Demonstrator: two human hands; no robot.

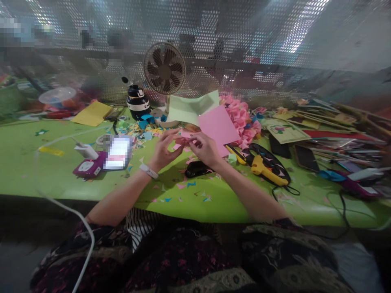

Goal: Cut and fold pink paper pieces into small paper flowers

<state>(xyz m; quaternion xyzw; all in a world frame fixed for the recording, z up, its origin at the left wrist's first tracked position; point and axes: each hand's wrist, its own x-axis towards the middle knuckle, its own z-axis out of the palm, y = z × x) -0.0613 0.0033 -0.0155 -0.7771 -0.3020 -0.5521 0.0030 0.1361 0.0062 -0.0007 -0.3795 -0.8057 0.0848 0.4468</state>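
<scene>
Both hands meet over the middle of the green bench, back from its near edge. The pink paper piece is up at the fingertips, between the left grip and the right grip. It touches the right grip, whose thumb and forefinger are pinched together on its right-hand end. The left grip curves round the opposite side, fingers bent and thumb below, the tips right at the paper; I cannot tell whether they press on it. A pale watch circles the left wrist.

Just beyond the right grip, toward the bench's far edge, a flat pink sheet overlaps a pale green sheet, which is curled. A heap of pink paper petals lies beside them on the right. Nearer the front edge, between the forearms, sits a glossy black object, with small paper scraps scattered around it.

To the left of the left grip, a phone with a lit screen leans by a purple box. Along the far edge stand a black bottle with a white band and a round fan; a yellow sheet lies toward the far left corner. Toward the right edge are a yellow glue gun and a dark phone.
</scene>
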